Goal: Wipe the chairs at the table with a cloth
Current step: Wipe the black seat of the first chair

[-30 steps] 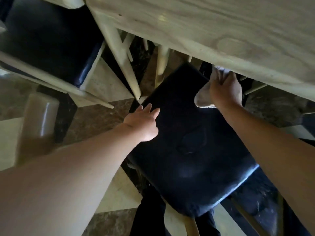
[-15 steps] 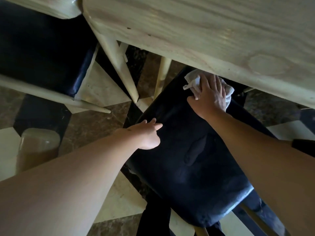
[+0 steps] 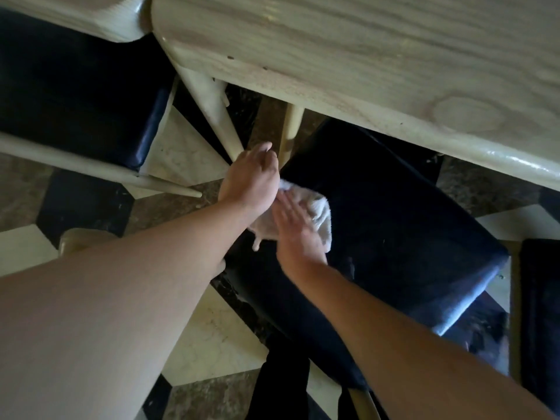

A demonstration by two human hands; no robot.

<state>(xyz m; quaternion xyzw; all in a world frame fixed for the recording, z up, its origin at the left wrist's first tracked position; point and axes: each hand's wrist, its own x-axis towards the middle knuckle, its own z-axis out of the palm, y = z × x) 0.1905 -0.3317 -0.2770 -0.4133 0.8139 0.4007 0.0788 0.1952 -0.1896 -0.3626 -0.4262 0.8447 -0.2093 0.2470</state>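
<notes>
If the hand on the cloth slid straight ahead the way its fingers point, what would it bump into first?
Probably the left hand. The right hand presses flat on the cloth, fingers pointing up-left, and the left hand sits right beside it at the seat's edge.

You see a patterned stone floor point(image 3: 212, 338) at six o'clock. Dark trouser legs point(image 3: 278, 386) stand on it.

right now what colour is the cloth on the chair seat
White, or off-white: the cloth lies on the dark chair seat, seen in the head view.
</notes>
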